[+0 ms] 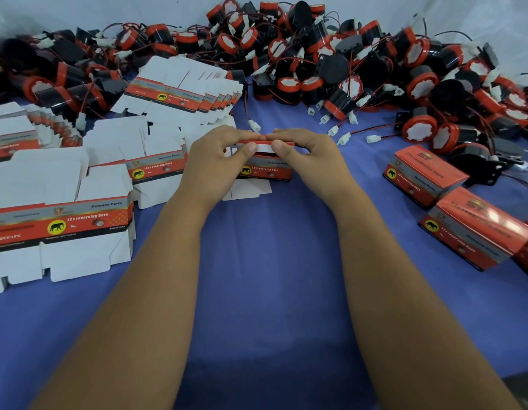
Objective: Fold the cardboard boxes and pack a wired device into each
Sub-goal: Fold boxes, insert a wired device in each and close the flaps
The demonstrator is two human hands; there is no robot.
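Thumbs meet over the top of the box point(264, 167), and that is where your work is right now: your left hand point(218, 155) and your right hand point(305, 152) each pinch an end of it, fingers curled round the far side, thumbs pressing on the white flap point(262, 148) along its upper edge. Both hands have a clamped grip on the cardboard, neither one free. Holding it from both ends like this keeps the walls square while you bend the flap over, which looks to be the step in hand; whether a device is already inside, you can't tell from here, since your hands cover the opening. The box stands on the blue table point(265, 261) straight between your forearms, red front panel facing you with a yellow badge and a line of white lettering, grey band above it, and another white flap point(246, 192) still splayed out flat on the cloth below your grip. Out beyond your grip lies the heap of wired devices point(360, 69), black drums with red rims, thin wires and white plugs trailing toward you, so the next one is an easy reach. Left of your grip sit the stacks of flat boxes point(61, 220), printed side up. Right of your grip, the finished boxes point(425, 176) lie closed, well apart from your hands.
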